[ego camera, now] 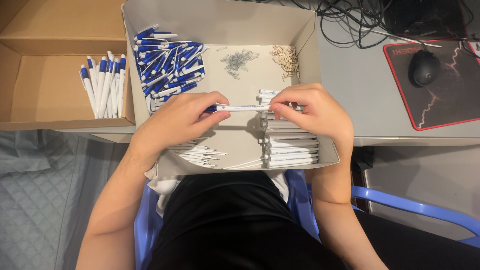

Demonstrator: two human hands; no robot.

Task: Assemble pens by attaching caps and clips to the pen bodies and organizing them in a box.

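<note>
Both my hands hold one white pen (243,107) level over a shallow grey cardboard tray (300,30). My left hand (177,120) pinches its blue end and my right hand (312,112) grips the white barrel end. Inside the tray lie a heap of blue-and-white pen tops (167,62) at the back left, a scatter of small metal springs (237,61), a pile of small tan parts (286,59), a stack of white barrels (290,147) under my right hand, and thin white refills (200,152) near the front.
A brown cardboard box (50,30) at the left holds a row of finished blue-and-white pens (106,82). On the grey desk to the right sit a black mouse (424,67) on a black and red mat (452,95) and tangled cables (350,20). I sit on a blue plastic chair (400,200).
</note>
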